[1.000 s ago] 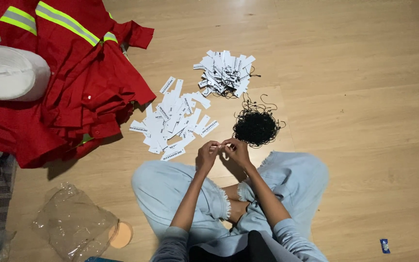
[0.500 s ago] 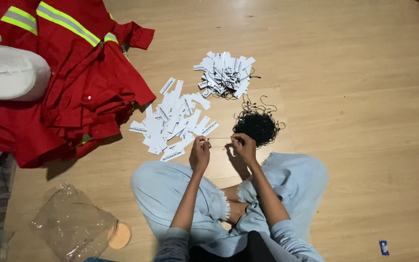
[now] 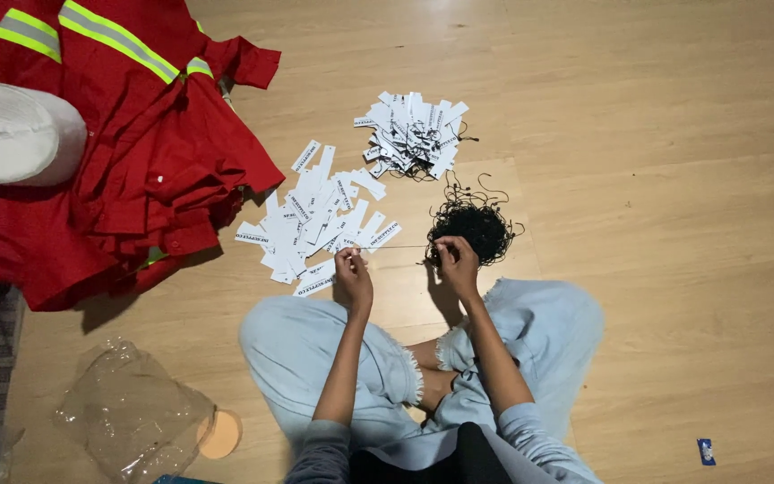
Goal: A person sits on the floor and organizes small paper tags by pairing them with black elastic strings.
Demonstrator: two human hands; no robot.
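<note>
Wooden floor (image 3: 674,179) carries loose white paper tags (image 3: 315,220). Left hand (image 3: 353,273) and right hand (image 3: 455,260) each pinch a thin black string (image 3: 396,247) taut, beside the tangled black string pile (image 3: 469,226).

**Thread pulled taut between two hands**

A person sits cross-legged on a wooden floor (image 3: 674,179) in pale jeans. The left hand (image 3: 352,273) and right hand (image 3: 455,260) are held apart, each pinching an end of a thin black thread (image 3: 396,247) stretched level between them. The right hand is at the near edge of a tangle of black threads (image 3: 471,224). Just beyond the left hand lies a spread of white tags (image 3: 315,220); farther off, a second heap of tags (image 3: 414,134) has threads among them. To the left lie red garments (image 3: 136,161) with reflective stripes and a white cap (image 3: 11,134). A clear plastic bag (image 3: 127,417) lies near the left knee.
</note>
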